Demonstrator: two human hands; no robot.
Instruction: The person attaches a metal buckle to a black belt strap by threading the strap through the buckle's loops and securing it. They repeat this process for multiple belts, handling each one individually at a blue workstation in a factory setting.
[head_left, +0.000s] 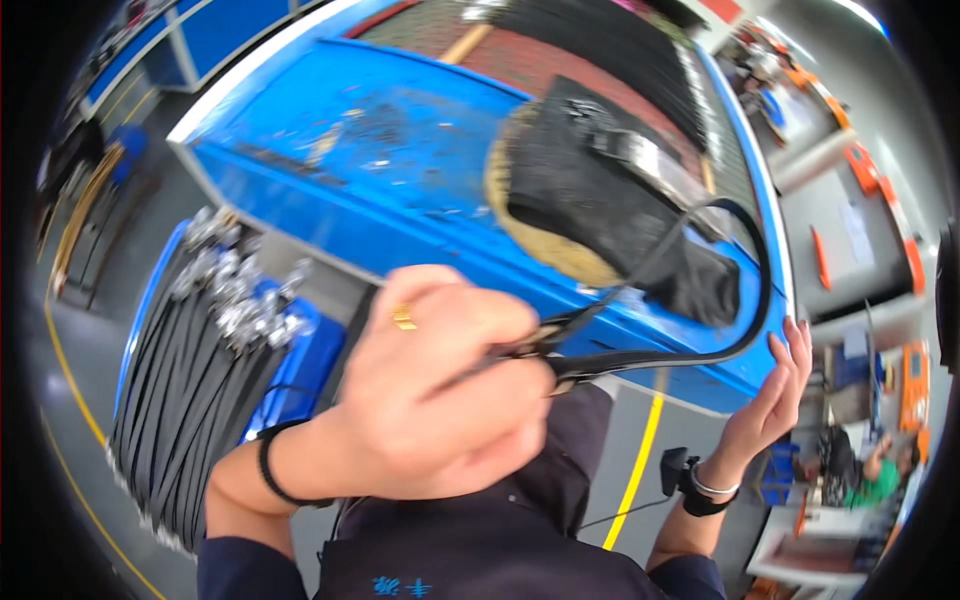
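My left hand (440, 390) is closed in the centre of the view, with a gold ring on one finger. It grips a black strap (650, 358) that bends round in a big loop to the right, both ends meeting at the fist. A dark, shiny metal-like piece shows where the strap leaves the fingers; motion blur hides its detail. My right hand (775, 395) is at the right, beside the blue table's corner, with its fingers stretched out and nothing in them. The loop's outer curve passes close to its fingertips.
On the blue table (420, 220) lie a black cloth (570, 190), a yellowish round pad (500, 200) and a metal block (650, 160). Black straps (190, 400) with silvery wrapped ends fill a blue bin (310, 370) at the left. Another person (875, 475) sits far right.
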